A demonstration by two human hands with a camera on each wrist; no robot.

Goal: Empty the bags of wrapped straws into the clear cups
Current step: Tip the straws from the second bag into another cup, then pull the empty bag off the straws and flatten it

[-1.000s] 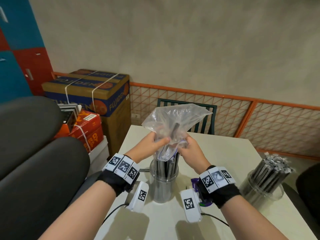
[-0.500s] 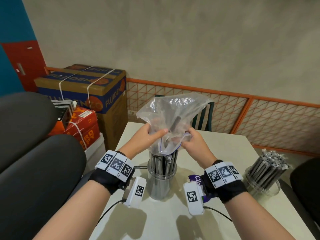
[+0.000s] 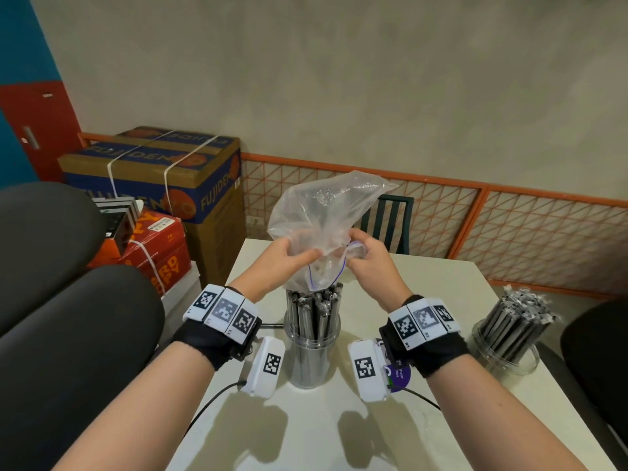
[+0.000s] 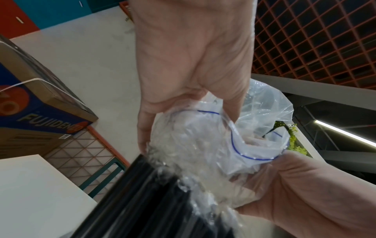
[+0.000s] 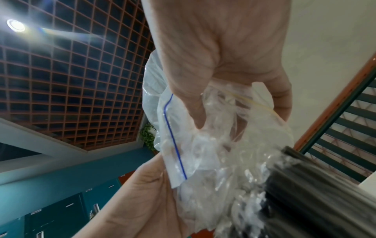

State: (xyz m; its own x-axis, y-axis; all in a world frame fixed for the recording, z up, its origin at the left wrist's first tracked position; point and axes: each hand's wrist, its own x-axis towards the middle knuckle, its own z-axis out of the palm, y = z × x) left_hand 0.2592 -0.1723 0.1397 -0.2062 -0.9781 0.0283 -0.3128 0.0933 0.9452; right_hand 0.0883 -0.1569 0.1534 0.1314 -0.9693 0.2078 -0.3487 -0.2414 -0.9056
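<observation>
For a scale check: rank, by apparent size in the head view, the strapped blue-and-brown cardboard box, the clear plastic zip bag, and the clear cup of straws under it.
1. Strapped blue-and-brown cardboard box, though it stands farthest away.
2. and 3. Clear plastic zip bag and clear cup of straws under it: similar extent, the bag crumpled in both hands, so no firm order.

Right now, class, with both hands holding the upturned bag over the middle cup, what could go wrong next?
1. The middle cup is tall, narrow and packed with wrapped straws standing above its rim; a tug on the bag could tip it.
2. The bag's mouth sits on the straw tops, gripped by the left hand and right hand; lifting might drag straws out.
3. A falling cup might knock the full cup near the table edge.
</observation>
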